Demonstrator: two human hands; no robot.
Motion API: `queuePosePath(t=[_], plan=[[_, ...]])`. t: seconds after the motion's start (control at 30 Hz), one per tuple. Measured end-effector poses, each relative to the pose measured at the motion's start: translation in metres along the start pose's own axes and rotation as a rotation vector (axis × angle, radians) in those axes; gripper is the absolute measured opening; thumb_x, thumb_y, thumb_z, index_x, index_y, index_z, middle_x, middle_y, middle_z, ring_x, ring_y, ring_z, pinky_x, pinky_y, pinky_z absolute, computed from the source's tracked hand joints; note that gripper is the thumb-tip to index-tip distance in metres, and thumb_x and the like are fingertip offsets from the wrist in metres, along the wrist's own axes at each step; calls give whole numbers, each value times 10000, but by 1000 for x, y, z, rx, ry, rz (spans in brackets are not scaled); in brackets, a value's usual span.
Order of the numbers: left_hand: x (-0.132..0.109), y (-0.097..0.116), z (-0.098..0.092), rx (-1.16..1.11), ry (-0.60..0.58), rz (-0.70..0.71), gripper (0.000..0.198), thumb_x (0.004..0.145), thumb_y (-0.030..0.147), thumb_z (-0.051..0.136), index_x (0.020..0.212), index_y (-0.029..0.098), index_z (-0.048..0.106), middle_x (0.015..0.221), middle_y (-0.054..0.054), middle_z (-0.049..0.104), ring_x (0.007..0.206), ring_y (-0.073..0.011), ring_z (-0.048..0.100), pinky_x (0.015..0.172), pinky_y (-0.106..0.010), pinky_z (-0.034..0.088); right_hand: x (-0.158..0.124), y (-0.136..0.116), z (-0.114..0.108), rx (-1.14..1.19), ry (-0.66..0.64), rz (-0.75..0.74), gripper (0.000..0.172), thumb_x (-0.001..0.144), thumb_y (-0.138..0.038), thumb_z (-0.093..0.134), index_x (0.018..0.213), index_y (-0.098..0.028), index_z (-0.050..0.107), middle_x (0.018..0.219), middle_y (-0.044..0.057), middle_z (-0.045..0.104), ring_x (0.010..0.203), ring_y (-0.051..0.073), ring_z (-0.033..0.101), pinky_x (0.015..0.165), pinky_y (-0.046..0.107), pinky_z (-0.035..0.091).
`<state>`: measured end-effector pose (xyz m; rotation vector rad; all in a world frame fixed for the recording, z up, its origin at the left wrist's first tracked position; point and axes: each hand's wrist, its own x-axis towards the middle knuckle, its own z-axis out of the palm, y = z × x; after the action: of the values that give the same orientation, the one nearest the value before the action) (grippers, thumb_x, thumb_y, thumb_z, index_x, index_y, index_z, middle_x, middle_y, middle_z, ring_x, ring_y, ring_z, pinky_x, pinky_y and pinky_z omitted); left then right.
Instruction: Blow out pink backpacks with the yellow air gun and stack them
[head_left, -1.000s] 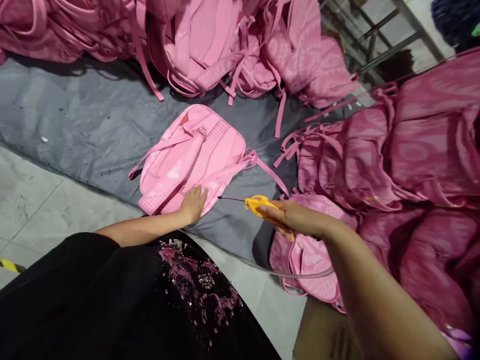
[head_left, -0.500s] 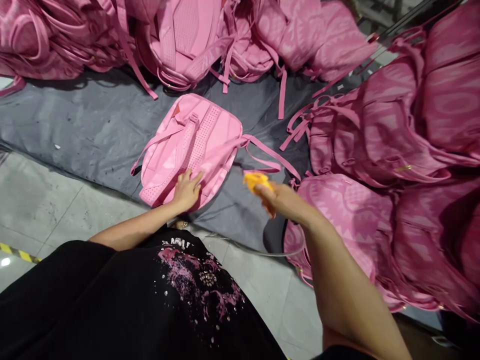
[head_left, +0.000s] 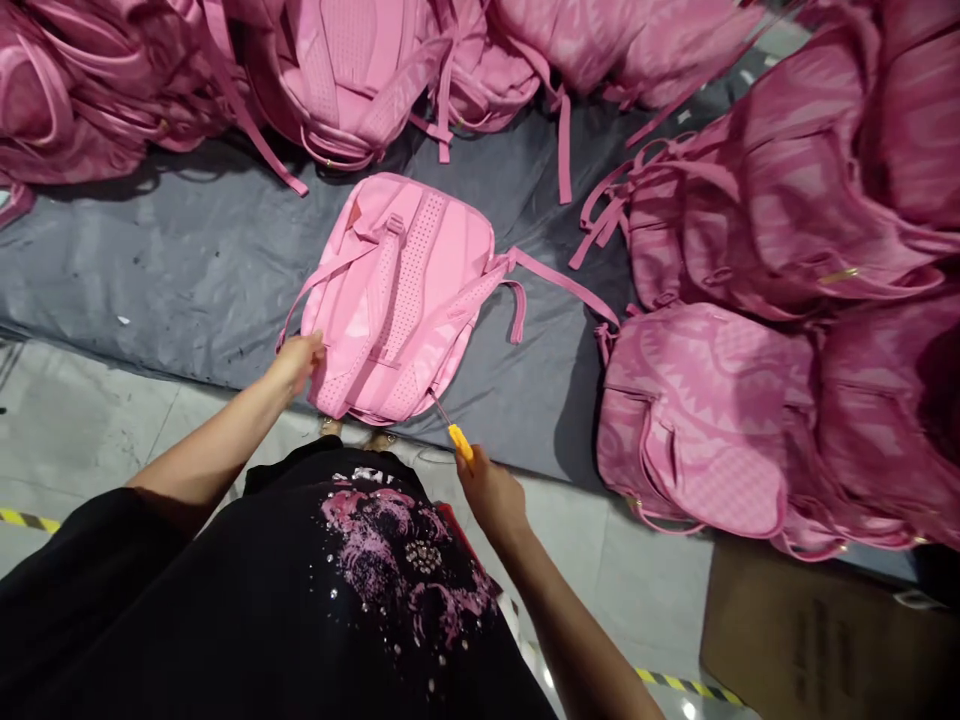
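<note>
A pink backpack (head_left: 409,280) lies with its strap side up on the dark sheet, its shoulder straps and loose webbing spread to both sides. My left hand (head_left: 300,362) is at its lower left edge, fingers closed on the fabric there. In my right hand (head_left: 491,490), below the bag's lower right corner, is a yellow-handled tool (head_left: 460,441) with a thin metal shaft. The shaft's tip meets the bag's edge near that corner; the exact kind of tool is too small to tell.
More pink backpacks (head_left: 352,90) are heaped along the back, and others (head_left: 712,400) are stacked on the right. Dark grey sheeting (head_left: 187,270) covers the low surface. A cardboard box (head_left: 817,630) stands on the tiled floor at lower right.
My left hand has shifted from the bag's lower middle to its left edge. My right hand has come down and left, bringing the yellow-handled tool to the bag's lower right corner.
</note>
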<state>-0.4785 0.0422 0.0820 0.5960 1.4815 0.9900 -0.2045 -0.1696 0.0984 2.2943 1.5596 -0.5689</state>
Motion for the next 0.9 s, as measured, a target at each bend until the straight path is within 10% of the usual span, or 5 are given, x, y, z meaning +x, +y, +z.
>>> queuePosePath(t=[0.17,0.37,0.7,0.9], plan=[[20,-5,-3,-132,-101,-282,227,938,151,491,715,158,532,637,-23,533,554,-135,546,625,-273,541,31,-39,45,-107,182,47,390,1041,-464,394,1218,-146,535,846,110,724,741,221,717,537,261,311],[30,-11,4,-503,-284,-445,225,978,331,507,888,144,595,742,-69,658,701,-201,695,758,-368,615,76,-63,65,-44,360,32,409,1056,-454,336,1194,-133,549,828,105,705,691,174,674,513,268,226],[57,-51,6,-364,-627,-342,614,909,612,507,1276,128,594,1078,-174,743,1160,-370,656,1042,-577,497,77,-66,51,-34,228,104,401,1047,-462,346,1180,-151,561,820,110,699,706,192,659,574,251,325],[52,-44,0,-413,-609,-192,713,879,702,484,1343,164,550,1152,-151,720,1249,-353,603,1049,-549,496,54,-62,42,112,124,187,379,1047,-451,368,1230,-162,533,848,92,715,764,218,695,605,267,340]])
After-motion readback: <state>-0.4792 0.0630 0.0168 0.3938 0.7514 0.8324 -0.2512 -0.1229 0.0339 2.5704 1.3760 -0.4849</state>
